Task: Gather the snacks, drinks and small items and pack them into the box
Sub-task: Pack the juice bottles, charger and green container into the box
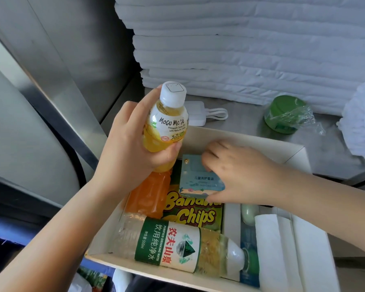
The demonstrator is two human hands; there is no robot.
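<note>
My left hand [126,148] grips a yellow Mogu Mogu juice bottle [167,121] upright above the left side of the white box [261,144]. My right hand [236,171] pinches a small blue packet [198,178] over the box's middle. In the box lie an orange drink bottle [150,194], a yellow Banana Chips bag [194,213] and a water bottle [173,245] with a green label along the front. White folded items [282,249] and a pale green object [248,213] fill the right compartment.
A green lidded jar [284,114] in clear wrap and a white power bank [196,112] with a cord sit on the metal counter behind the box. Stacked white bedding [251,49] rises at the back. A metal wall stands to the left.
</note>
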